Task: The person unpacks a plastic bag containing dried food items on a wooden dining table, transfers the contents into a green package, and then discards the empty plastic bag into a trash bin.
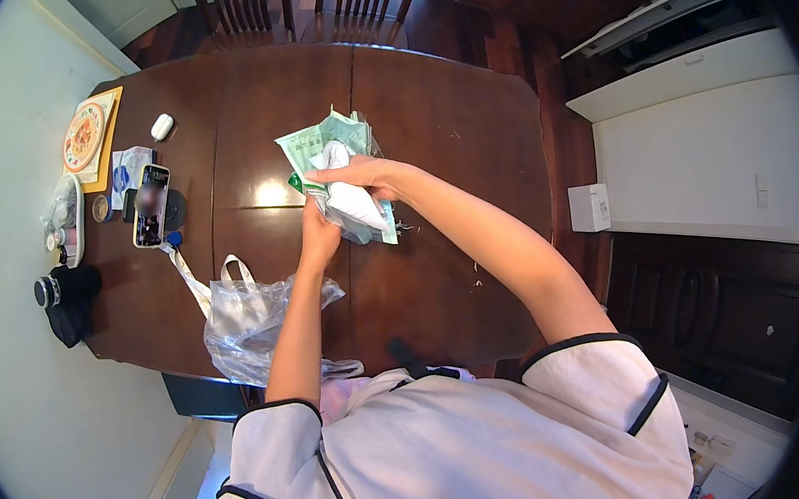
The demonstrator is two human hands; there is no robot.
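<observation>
Above the middle of the wooden table (271, 139), both my hands are on a bunched bundle of packaging. My right hand (381, 176) grips a white folded wad (357, 206), perhaps paper or a soft pouch, with the thumb across its top. Behind and below it spreads a pale green printed plastic package (305, 153). My left hand (322, 230) holds the lower left side of this bundle, by clear plastic, its fingers partly hidden. Close to my left forearm lies a crumpled clear plastic bag (244, 331) with a cloth strap (188, 279) beside it.
At the left stand a smartphone (152, 206), a white earbud case (162, 127), a tissue pack (132, 171), a tray (80, 217) of small items and a black pouch (71, 324). Small scraps (477, 283) lie at the right. Chairs (359, 5) stand beyond the far edge.
</observation>
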